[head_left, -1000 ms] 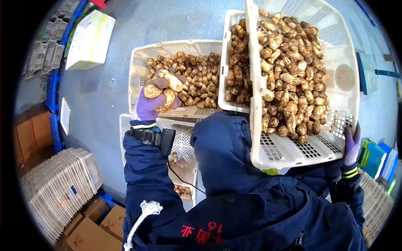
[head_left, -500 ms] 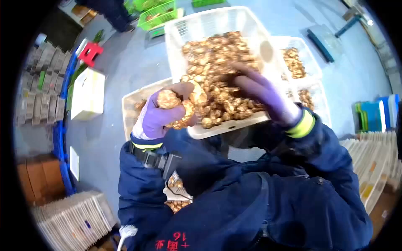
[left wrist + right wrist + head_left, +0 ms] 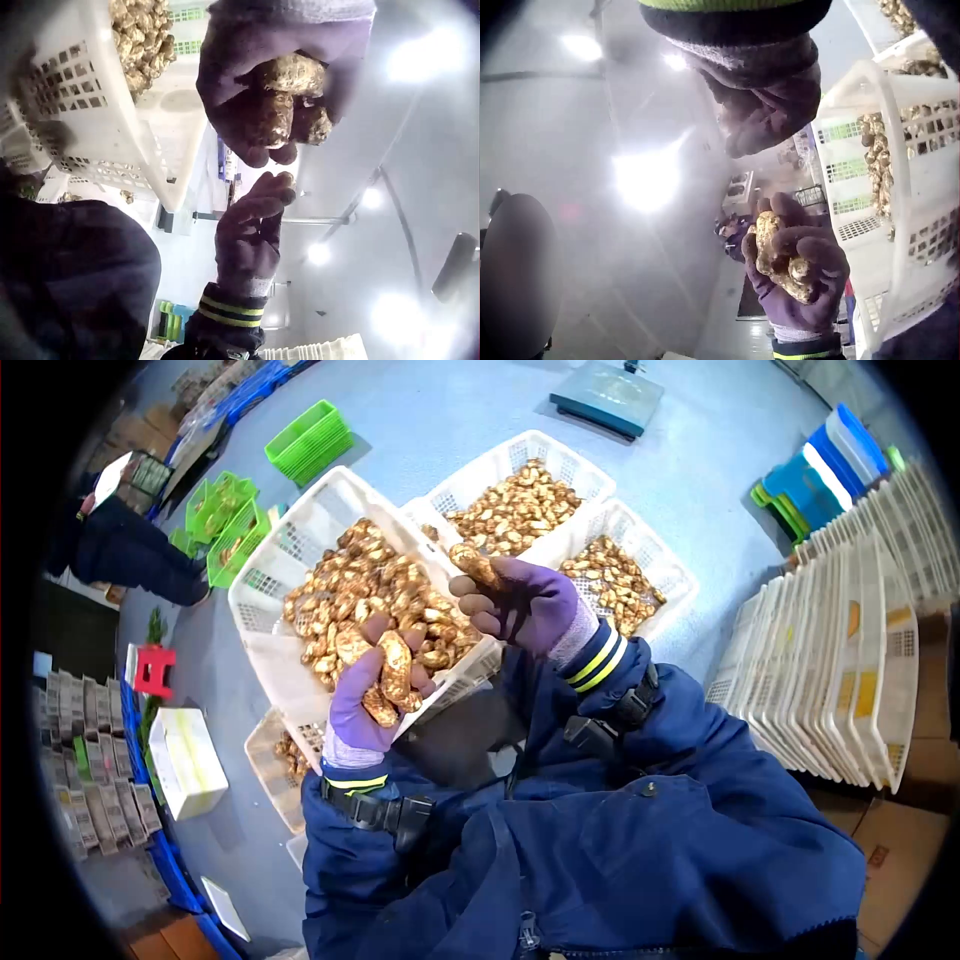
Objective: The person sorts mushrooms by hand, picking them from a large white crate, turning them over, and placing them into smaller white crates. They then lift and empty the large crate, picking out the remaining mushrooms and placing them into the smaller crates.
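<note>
Purple-gloved, my left hand (image 3: 365, 705) grips a bunch of brown-and-cream mushrooms (image 3: 395, 665) over the near edge of a tilted white crate (image 3: 262, 615). Many more mushrooms (image 3: 350, 585) lie heaped in that crate. To the right, my right hand (image 3: 535, 605) pinches a single mushroom (image 3: 472, 565) between thumb and fingers, above the crate's right rim. In the left wrist view, mushrooms (image 3: 274, 116) sit within the curled fingers of my left hand (image 3: 289, 37). The right wrist view shows my right hand (image 3: 772, 105) from behind, its fingertips hidden.
Two white crates of mushrooms (image 3: 520, 505) (image 3: 612, 580) stand behind and to the right. A scale (image 3: 608, 402) is on the blue floor (image 3: 690, 450). Stacked white crates (image 3: 810, 670) rise at right. Green baskets (image 3: 310, 442) and another person (image 3: 130, 550) are at far left.
My right hand has let go of the big crate's rim, crossed over the heap and now holds a mushroom. My left hand keeps its bunch. The head view has turned right.
</note>
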Demonstrator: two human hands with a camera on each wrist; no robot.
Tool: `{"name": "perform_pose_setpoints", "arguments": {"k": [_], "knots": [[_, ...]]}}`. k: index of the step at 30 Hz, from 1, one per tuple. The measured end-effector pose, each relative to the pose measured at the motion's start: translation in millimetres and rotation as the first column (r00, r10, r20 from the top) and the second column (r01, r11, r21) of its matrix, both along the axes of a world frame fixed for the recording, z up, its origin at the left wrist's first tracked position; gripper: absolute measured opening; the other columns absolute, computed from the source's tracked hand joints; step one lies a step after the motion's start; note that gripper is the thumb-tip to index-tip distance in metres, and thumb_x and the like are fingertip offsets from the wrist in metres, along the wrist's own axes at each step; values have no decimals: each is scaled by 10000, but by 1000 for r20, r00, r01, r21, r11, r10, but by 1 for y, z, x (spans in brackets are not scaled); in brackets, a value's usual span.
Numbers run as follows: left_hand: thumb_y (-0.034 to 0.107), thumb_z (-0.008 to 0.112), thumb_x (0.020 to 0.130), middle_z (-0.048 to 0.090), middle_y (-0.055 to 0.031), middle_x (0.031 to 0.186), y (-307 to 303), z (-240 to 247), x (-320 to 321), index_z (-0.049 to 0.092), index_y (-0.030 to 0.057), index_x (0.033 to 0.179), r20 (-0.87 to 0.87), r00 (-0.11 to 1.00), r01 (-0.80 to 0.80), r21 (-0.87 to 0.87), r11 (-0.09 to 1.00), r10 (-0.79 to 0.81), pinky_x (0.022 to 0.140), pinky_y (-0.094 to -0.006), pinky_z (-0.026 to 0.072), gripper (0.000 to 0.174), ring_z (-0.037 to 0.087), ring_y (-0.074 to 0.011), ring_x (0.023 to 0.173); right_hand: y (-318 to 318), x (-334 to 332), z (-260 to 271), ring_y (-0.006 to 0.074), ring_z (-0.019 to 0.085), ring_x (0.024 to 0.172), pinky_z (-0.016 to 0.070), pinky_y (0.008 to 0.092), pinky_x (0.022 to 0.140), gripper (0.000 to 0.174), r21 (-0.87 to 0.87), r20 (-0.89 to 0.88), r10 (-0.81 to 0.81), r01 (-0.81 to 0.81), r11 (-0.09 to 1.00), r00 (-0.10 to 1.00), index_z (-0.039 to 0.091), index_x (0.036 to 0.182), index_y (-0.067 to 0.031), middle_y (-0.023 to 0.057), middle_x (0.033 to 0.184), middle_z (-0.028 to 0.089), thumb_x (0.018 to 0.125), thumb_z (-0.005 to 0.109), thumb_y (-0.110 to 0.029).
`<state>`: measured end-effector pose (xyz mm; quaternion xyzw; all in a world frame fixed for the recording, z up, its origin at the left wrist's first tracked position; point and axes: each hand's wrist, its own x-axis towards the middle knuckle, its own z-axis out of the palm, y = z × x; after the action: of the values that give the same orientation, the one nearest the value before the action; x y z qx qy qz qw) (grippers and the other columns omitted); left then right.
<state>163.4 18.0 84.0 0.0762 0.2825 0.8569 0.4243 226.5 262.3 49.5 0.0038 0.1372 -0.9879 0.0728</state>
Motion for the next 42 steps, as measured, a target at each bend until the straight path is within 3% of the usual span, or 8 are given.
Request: {"name": "perform_pose_setpoints", "arguments": {"k": [14,16,18,23,26,31,38,42], "knots": [[306,448,981,462,-207,1326,139,-3,-123,303,97,1435,-255,961,82,-102,991,-106,810,-450,549,520,578,-314,1061,94,45,-26,167,641,813,509,277,749,361,553,269,-475,270,788,838,544,1230,34,125,1010,672,904,516,-118],[342,427,986,316,-208,1446,157,-10,-133,243,103,1460,-861,500,-490,-372,789,-95,935,-470,465,562,451,-333,1226,104,48,-32,147,628,819,496,269,764,331,554,280,-471,260,791,836,572,1198,21,96,990,673,923,501,-150],[345,419,990,278,-207,1470,161,-10,-126,243,103,1463,-458,887,-321,-523,789,58,987,-468,419,560,396,-331,1276,108,53,-35,140,621,805,494,270,763,336,584,284,-515,281,762,809,580,1191,14,82,979,672,931,498,-181],[261,454,985,626,-169,1104,121,-5,-99,462,-85,1272,-366,930,-139,-426,894,-30,796,-296,521,449,636,-219,942,103,50,-29,111,593,717,493,235,663,358,647,287,-413,143,749,864,621,1100,2,59,878,651,936,500,-292],[285,472,977,629,-184,1089,91,2,-63,464,-77,1275,-296,945,-29,-497,867,-138,800,-323,538,469,640,-228,936,71,44,-6,107,587,815,487,231,730,333,917,-163,-389,284,278,907,553,1202,47,103,1011,620,894,540,-79],[278,521,957,578,-232,1164,68,-11,-13,395,-89,1325,-185,976,40,-369,928,-116,844,-360,521,536,628,-275,976,33,32,24,218,546,1167,436,321,985,630,797,-201,-401,387,463,894,387,1380,6,148,1247,569,780,557,95],[167,593,915,661,-84,964,70,33,31,481,-40,1301,-427,904,-225,-445,867,16,736,-252,506,452,628,-129,812,-17,40,55,358,581,1078,469,388,906,680,833,-520,-61,490,-255,852,372,1395,-39,205,1119,613,749,549,80],[89,619,885,659,-88,1012,31,22,27,522,9,1287,-630,776,-386,-437,812,30,800,-235,504,420,637,-133,903,-34,38,51,194,495,1210,414,329,1008,631,921,-363,-102,373,112,926,356,1416,-51,128,1319,505,830,584,-8]]}}
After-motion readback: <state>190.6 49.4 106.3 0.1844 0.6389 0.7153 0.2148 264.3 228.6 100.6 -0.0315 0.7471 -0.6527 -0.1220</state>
